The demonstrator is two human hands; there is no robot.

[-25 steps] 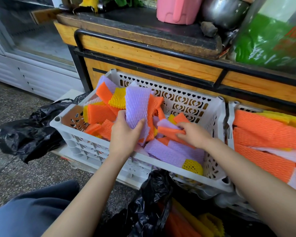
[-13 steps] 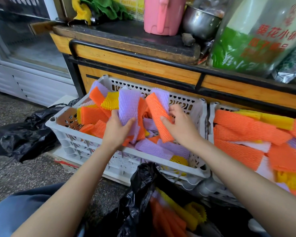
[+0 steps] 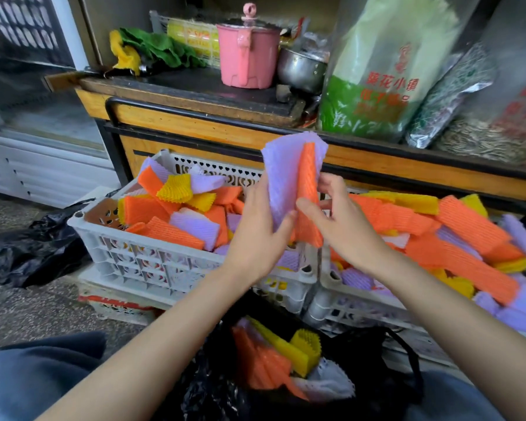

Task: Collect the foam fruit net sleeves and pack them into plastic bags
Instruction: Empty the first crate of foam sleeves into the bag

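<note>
Two hands: left hand (image 3: pixel 255 238) grips purple sleeve (image 3: pixel 281 177), right hand (image 3: pixel 346 235) pinches orange sleeve (image 3: pixel 308 177)
Axis: upright
Black bag (image 3: pixel 207 393): below my hands

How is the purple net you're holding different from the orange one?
The purple sleeve is wide; the orange sleeve is narrow. The purple sleeve reaches higher, while the orange sleeve hangs lower. The left hand grips the purple sleeve, while the right hand pinches the orange sleeve. Both are ribbed foam nets, held upright and pressed together.
</note>
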